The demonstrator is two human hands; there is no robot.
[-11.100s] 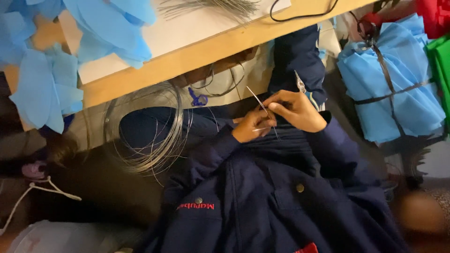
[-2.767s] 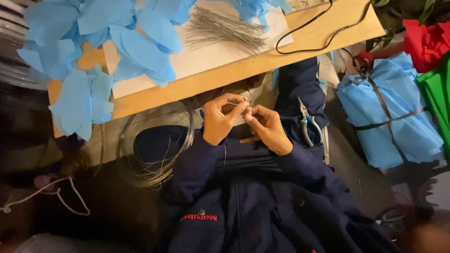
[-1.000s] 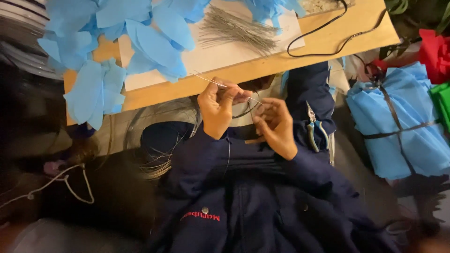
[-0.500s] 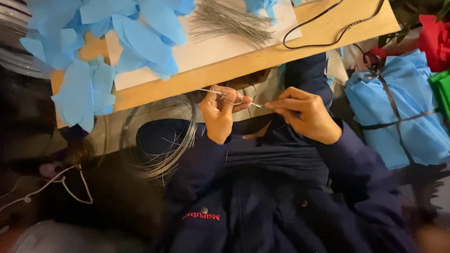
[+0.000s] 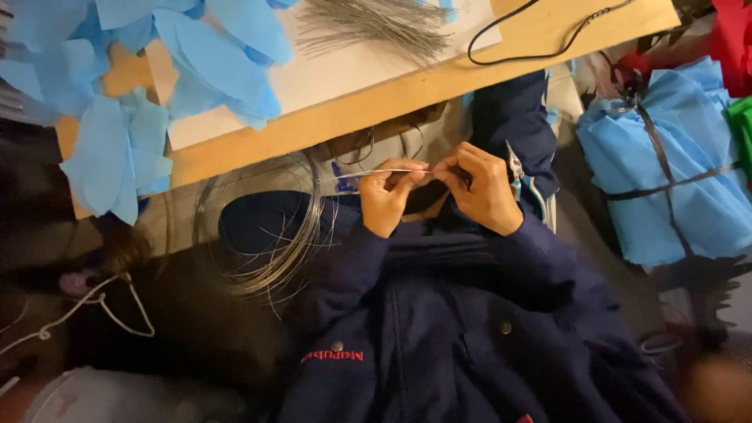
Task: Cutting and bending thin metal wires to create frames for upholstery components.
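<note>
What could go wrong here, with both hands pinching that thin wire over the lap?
1. The straight wire piece is pinched between the left hand and right hand; its free end sticks out and could prick a finger.
2. The wire coil lies loose on the lap, strands springing out; it may tangle or snag the jacket.
3. The pliers sit close by the right hand and could be knocked off.

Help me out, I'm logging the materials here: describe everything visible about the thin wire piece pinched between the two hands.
The wire piece is a thin, straight, silver-grey strand, metal by its look. It lies nearly level in front of the dark blue jacket, just below the wooden table edge. The left hand pinches it from below and the right hand meets it at its right end; its left end sticks out free toward the wire coil. How far it runs inside the fingers is hidden.
</note>
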